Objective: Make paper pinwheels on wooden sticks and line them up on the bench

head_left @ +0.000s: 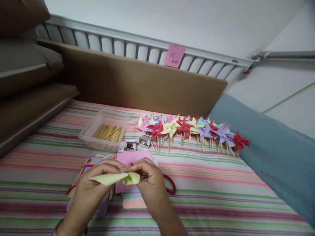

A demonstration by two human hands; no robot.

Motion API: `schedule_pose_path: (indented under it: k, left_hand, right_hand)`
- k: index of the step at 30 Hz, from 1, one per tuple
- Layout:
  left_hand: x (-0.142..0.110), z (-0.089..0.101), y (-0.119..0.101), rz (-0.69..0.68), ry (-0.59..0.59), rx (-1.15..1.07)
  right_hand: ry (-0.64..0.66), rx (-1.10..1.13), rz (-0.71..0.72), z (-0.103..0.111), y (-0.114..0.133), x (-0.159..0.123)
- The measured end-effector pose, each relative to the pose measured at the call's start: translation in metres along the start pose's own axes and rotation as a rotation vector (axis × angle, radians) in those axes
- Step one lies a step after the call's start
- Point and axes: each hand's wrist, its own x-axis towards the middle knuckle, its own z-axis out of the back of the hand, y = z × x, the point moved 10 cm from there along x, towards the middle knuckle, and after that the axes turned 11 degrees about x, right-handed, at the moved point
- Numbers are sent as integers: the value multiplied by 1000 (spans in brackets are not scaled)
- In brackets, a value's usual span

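A yellow paper pinwheel [112, 178], partly folded, is held up between my two hands. My left hand [94, 178] is closed, its fingers gripping the paper from the left. From the other side my right hand [150, 175] pinches the paper's right end, its fingertips close together. A thin wooden stick [125, 169] lies across the gap between the fingertips, just above the paper. Beneath the hands is a stack of pink paper squares [126, 159]. A small dark tip pokes out by my right fingers; what it belongs to is hidden. Red-handled scissors [174, 187] lie partly behind my right hand.
Behind stand a clear plastic box [90, 139] of wooden sticks and small boxes [145, 141] of metal pins. Many finished pinwheels [184, 126] stand at back right. Coloured papers [71, 196] lie left; brown packages [29, 108] are stacked farther left. A cardboard sheet [137, 85] leans behind.
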Motion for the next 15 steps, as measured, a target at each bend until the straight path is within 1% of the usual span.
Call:
schedule_pose_path:
  k: [5, 10, 15]
  left_hand:
    - [-1, 0, 6, 12, -15, -27]
    - [-2, 2, 9, 6, -47, -19]
    - [-3, 2, 10, 18, -30, -16]
  right_hand:
    - [-14, -5, 23, 1, 4, -1]
    - [-8, 2, 8, 0, 4, -2]
    - [-32, 28, 16, 1, 4, -3]
